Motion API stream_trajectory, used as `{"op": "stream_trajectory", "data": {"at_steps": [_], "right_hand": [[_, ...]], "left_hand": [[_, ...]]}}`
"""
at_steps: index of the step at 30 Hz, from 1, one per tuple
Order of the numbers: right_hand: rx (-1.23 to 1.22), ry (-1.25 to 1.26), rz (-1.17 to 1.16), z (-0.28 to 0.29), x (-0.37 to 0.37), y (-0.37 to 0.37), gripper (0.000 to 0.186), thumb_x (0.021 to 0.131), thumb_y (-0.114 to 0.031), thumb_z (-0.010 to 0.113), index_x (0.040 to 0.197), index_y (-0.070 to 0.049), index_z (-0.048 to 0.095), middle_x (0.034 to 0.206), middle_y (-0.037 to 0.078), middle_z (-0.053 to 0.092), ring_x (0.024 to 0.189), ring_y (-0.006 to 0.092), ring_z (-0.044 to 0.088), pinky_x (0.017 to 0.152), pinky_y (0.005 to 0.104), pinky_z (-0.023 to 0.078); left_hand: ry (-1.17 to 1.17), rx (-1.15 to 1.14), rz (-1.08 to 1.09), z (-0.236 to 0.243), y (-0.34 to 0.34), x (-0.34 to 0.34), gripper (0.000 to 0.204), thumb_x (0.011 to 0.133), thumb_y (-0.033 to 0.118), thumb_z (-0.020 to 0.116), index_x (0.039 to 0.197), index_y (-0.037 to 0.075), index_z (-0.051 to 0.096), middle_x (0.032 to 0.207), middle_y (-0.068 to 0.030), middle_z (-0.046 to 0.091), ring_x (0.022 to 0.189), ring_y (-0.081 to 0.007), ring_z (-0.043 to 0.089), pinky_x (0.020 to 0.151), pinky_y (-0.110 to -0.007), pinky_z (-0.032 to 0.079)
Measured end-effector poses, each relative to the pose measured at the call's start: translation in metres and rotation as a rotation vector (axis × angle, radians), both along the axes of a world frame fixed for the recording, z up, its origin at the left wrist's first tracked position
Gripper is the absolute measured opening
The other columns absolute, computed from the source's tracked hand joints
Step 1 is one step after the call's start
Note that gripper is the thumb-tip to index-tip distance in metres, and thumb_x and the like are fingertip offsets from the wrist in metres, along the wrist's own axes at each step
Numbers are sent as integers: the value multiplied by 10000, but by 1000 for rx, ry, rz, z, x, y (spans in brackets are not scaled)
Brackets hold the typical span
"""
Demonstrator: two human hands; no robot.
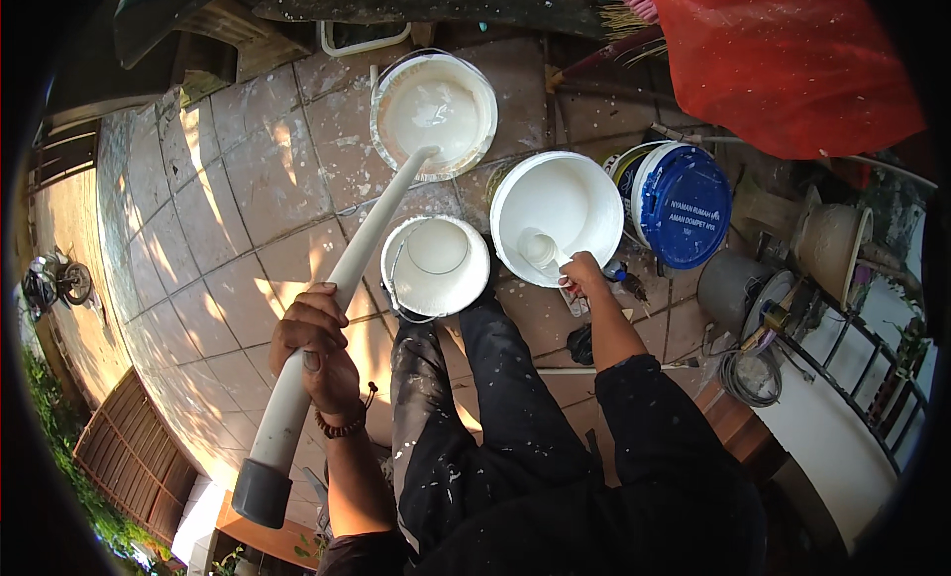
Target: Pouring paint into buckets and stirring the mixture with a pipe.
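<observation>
My left hand (315, 350) grips a long pale pipe (357, 259) with a dark end cap (260, 492). The pipe's far end lies over the upper bucket (393, 93), which holds a white liquid. My right hand (581, 272) is closed on the handle of a white scoop (538, 247), whose head is inside the large white bucket (594, 195) with white contents. Between my hands, just beyond my paint-spattered trouser legs, stands a smaller white bucket (444, 297) with a wire handle and pale contents.
A blue-lidded bucket (684, 239) stands at right, near a grey container (728, 289), coiled cable (751, 373) and metal railing (842, 398). A red sheet (783, 61) covers the upper right. Tiled floor (228, 219) extends left toward a slatted bench (129, 447) and a motorcycle (54, 279).
</observation>
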State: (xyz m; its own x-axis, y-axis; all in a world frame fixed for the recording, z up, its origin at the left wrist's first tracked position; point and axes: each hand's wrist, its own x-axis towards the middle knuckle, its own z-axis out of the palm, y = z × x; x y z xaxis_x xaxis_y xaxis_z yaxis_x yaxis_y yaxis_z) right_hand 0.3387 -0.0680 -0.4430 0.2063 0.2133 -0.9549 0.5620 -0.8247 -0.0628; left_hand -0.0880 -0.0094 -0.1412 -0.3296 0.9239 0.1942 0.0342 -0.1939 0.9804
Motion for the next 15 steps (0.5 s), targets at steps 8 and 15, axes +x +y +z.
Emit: {"op": "stream_trajectory", "data": {"at_steps": [8,15], "right_hand": [[116,-78,85,12,-16,21,489,831,-45,528,1278,153,511,721,195,721,579,211,705,516,346,517],[265,-118,284,-7,-9,25,467,802,-72,552,1245,13,672,712,154,736,651,228,734,695,343,561]], "left_hand": [[36,-3,-28,3,-5,-1,370,974,363,528,736,95,435,669,-71,462,723,-228,496,939,-494,451],[43,-2,-30,3,-8,9,376,967,370,541,727,101,434,668,-65,463,707,-226,491,935,-491,450]]}}
